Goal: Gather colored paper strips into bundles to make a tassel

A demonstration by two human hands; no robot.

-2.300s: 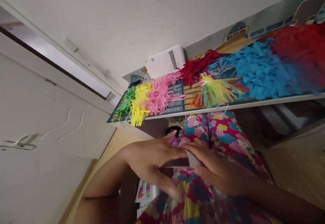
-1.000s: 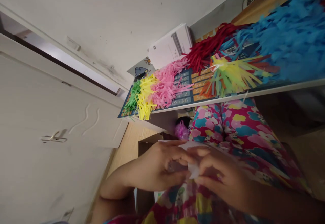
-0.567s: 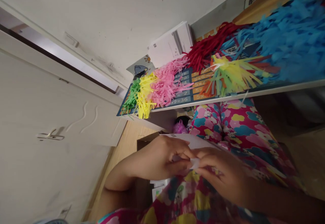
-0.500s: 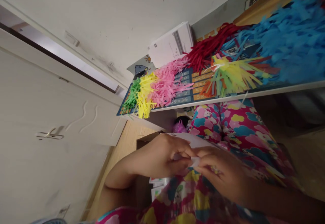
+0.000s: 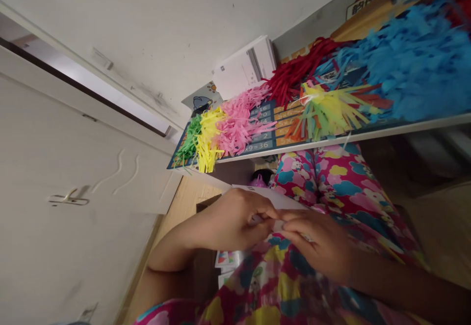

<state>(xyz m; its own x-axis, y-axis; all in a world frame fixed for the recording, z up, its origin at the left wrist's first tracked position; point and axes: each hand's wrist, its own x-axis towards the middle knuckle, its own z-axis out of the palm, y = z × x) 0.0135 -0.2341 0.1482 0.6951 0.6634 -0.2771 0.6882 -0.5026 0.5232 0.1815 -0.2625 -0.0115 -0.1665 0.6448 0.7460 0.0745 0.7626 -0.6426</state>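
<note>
Above my lap, my left hand pinches a small white piece of paper between thumb and fingertips. From the other side, my right hand grips the same piece, so the two sets of fingertips meet. Whether it is a loose strip or part of something larger is hidden by the fingers. Just beyond my hands lies a larger white sheet, partly covered by them.
On the table lie fringed paper bunches in green, yellow, pink, red, multicoloured and blue. A stack of white cards leans at the wall. A cardboard box with printed cards is beside my lap.
The whole view has shifted slightly left. My hands still pinch the small white paper, with only a slight change in how the fingertips sit on it.
</note>
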